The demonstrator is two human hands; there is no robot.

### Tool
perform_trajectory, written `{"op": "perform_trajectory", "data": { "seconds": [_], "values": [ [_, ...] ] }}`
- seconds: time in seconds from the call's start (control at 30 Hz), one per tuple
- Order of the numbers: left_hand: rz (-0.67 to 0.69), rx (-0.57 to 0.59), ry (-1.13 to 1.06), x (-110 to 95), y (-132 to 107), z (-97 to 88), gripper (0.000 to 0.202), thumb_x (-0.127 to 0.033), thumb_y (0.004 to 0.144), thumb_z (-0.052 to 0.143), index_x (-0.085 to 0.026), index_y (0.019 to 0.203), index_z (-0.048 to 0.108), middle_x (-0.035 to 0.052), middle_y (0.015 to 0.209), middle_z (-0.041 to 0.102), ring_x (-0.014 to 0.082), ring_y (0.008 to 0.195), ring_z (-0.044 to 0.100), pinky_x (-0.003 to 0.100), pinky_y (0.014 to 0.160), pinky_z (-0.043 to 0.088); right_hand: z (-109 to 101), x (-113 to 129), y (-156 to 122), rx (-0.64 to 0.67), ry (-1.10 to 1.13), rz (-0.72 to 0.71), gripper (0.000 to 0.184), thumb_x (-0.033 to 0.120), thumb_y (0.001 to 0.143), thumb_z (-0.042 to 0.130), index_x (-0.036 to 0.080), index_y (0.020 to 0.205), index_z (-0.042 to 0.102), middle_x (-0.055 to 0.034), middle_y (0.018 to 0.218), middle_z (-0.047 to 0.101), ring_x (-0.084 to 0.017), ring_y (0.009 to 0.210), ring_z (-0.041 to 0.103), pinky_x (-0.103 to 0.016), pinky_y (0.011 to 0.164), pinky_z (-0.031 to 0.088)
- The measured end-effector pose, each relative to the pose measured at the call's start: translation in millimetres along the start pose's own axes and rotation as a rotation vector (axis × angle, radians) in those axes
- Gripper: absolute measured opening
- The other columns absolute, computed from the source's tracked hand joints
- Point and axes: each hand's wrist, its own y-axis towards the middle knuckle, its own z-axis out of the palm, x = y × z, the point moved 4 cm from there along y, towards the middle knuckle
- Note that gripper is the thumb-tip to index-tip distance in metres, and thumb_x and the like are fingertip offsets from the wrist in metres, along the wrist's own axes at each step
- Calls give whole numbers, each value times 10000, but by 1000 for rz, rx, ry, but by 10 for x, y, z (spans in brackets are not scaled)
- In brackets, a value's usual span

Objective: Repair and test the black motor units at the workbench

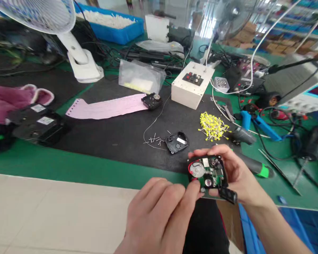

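Note:
My right hand point(234, 173) grips an open black device housing point(224, 173) from its right side and edges. Inside it are a green circuit board point(216, 178), a round silver disc point(197, 169) and red wires point(190, 167). A small black flap point(228, 194) sticks out at the lower right. My left hand point(161, 208) is closed, its fingertips at the housing's lower left corner beside a red wire. Whatever those fingertips pinch is hidden. Just beyond lies a separate black cover point(177, 141) with several loose screws point(155, 138) beside it.
Yellow-capped parts point(213, 126) are heaped on the black mat point(116, 141). Behind stand a white box point(192, 84) with terminals and a white fan point(81, 63). A pink strip point(108, 107) touches another black unit point(152, 101). An electric screwdriver point(254, 164) and tweezers point(279, 172) lie right.

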Motion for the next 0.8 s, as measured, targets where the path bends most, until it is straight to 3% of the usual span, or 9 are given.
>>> {"op": "perform_trajectory", "data": {
  "seconds": [0.37,0.5,0.63,0.8],
  "values": [
    [28,-17,48,37,26,36,282,-28,899,725,-77,1177,726,27,771,653,145,690,575,311,645,503,3,-4,6,1,-14,3,634,32,776,927,292,1256,605,-101,1411,619,-321,1430,510,-398,1056,585],
    [6,-20,78,27,125,19,191,-219,972,703,-158,1149,742,31,791,652,156,716,633,296,681,550,9,2,2,9,-3,5,630,33,785,920,294,1264,605,-96,1421,614,-313,1426,516,-396,1058,583],
    [12,-49,88,24,230,13,305,-448,981,692,-198,1147,749,52,821,657,177,759,669,301,692,572,0,-2,-9,12,22,32,636,20,783,917,289,1268,606,-109,1452,595,-304,1416,528,-379,1039,590],
    [2,-81,90,34,135,8,261,-406,959,733,-208,1127,761,37,797,661,168,747,676,291,693,571,-20,-23,-20,13,78,58,656,12,787,908,283,1296,596,-125,1495,560,-297,1387,558,-376,1039,583]
  ]
}}
